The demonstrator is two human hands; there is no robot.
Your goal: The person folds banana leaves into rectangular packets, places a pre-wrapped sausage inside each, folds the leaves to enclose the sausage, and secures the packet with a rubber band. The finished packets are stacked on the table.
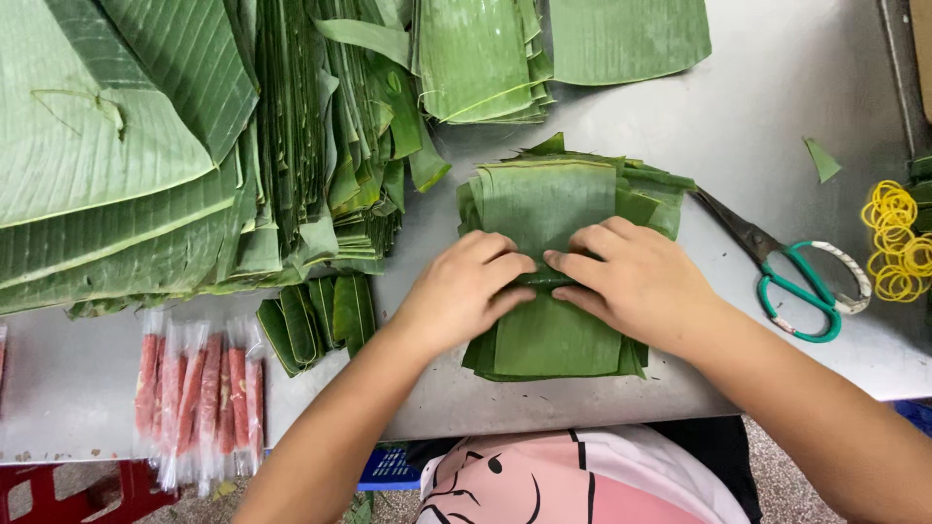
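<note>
Seen from above, a person's two bare hands meet over a stack of cut banana leaf pieces [549,209] lying near the front edge of a grey metal worktop [777,87]. The left hand [461,291] and right hand [631,277] press down side by side, fingers [582,262] curled narrow and pinching a small dark green rolled bundle [540,280] between their tips — it rests on the top leaf.

Toward the worktop's left edge sits a big heap of long banana leaves [146,155]. In front of it lie a few small leaf-wrapped parcels [316,325] and, at the front left corner, pink sausage sticks in clear wrappers [199,398]. Right of the stack lie green-handled scissors [791,277], and yellow rubber bands [898,243] sit at the right edge.
</note>
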